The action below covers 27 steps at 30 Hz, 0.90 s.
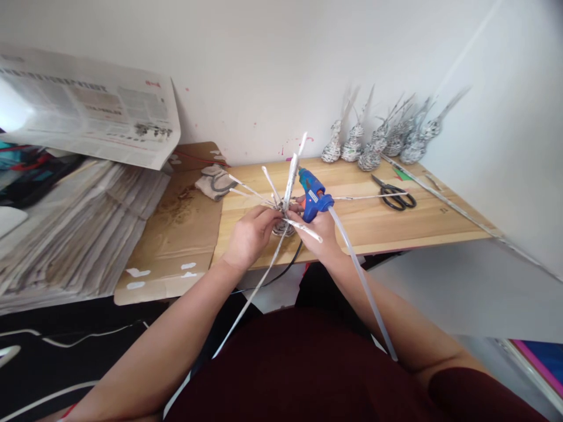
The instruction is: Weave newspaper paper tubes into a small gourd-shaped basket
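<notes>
A small body woven from rolled newspaper [282, 230] stands at the front of the wooden board, with several paper rods sticking out of its top. My left hand [251, 233] is closed on the rods at its left side, fingertips pinched near the neck. Held in my right hand [322, 231] is a blue glue gun [315, 196], nozzle pointing up and away, with a long clear glue stick [360, 275] trailing from its back. The right thumb and fingertips also touch the weaving. One long paper rod [259, 287] hangs down toward my lap.
Several finished-looking woven paper figures [368, 153] stand by the wall at the back right. Black-handled scissors [396, 197] lie on the wooden board [352, 225]. A rag [215, 181] rests on cardboard [176, 234] at left, beside stacked newspapers [88, 228]. A black cord [285, 271] hangs below the edge.
</notes>
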Motion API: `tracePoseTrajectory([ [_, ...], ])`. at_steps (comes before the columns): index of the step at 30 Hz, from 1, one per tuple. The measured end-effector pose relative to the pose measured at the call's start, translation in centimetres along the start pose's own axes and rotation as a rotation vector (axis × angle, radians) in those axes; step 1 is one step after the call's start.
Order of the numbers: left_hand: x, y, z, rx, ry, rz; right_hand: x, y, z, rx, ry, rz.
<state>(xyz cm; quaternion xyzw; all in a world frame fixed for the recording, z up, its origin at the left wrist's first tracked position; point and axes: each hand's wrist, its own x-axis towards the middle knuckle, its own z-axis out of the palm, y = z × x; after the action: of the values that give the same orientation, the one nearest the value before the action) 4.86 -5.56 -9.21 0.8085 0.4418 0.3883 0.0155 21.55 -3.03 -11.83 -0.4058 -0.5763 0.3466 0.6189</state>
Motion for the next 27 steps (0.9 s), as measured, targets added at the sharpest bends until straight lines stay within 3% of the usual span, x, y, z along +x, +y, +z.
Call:
tracePoseTrajectory([
  [11,-0.5,0.5,-0.3,-0.108,0.046,-0.150,-2.3,-1.6,-0.5,-0.057,0.084,0.081],
  [15,-0.6,0.8,-0.2,-0.155,0.060,-0.180,-2.4,-2.0,-0.2,-0.090,-0.012,0.103],
  [21,-0.6,0.4,0.3,-0.234,0.077,-0.260,-1.7,-1.5,0.5,-0.229,0.071,0.103],
  [27,-0.1,0.2,0.6,-0.282,0.087,-0.407,-1.6,-0.9,0.7,-0.242,0.056,0.098],
])
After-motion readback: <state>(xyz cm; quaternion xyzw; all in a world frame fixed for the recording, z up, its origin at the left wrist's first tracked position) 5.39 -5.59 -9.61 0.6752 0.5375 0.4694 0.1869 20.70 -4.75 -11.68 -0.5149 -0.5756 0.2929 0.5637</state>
